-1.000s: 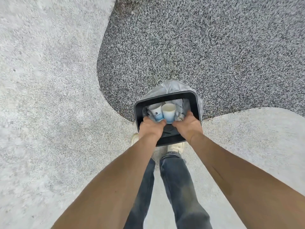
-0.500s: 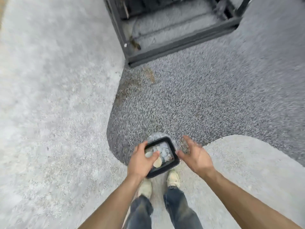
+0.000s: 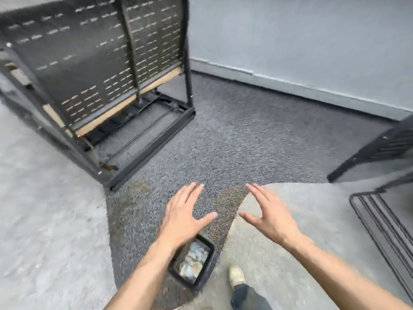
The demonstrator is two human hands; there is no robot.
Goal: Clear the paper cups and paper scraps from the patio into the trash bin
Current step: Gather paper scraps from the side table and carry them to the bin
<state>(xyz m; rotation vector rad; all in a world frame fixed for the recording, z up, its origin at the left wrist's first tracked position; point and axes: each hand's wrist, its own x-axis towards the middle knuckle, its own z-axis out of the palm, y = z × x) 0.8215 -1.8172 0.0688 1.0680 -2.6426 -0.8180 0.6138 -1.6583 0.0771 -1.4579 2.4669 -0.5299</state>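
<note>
Soft, even daylight falls on everything I see, with no hard shadows and no glare anywhere. Motion blur smears most of the view: the pale ground at my left, the upturned frame (image 3: 96,70) and the wire rack (image 3: 384,222) at my right edge. My wide lens bends the wall's base line (image 3: 290,86). My hands look fairly sharp.

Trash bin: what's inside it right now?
The trash bin holds a pale heap, apparently paper cups and scraps, too blurred to count. The left forearm covers its near-left corner, and anything beneath the top layer is hidden. Both hands are open, clear of it.
</note>
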